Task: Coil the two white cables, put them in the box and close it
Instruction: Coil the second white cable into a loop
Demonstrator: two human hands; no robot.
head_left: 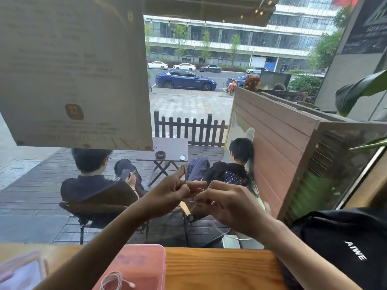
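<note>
Both my hands are raised in front of the window, close together. My left hand [171,191] pinches a small loop of white cable [185,174] that curls up over its fingers. My right hand [228,206] grips the same cable just to the right, where a thin strand runs between the two hands. Below, an open pink box [150,256] stands on the wooden counter [219,268]. A second white cable [113,281] lies coiled inside it, plug end to the right. At the bottom left lies what looks like the box's clear lid [21,268].
A black bag [345,248] rests on the counter at the right, against my right forearm. A white block [230,241] with a cord sits at the counter's far edge. A paper sheet [73,70] hangs on the glass; people sit outside.
</note>
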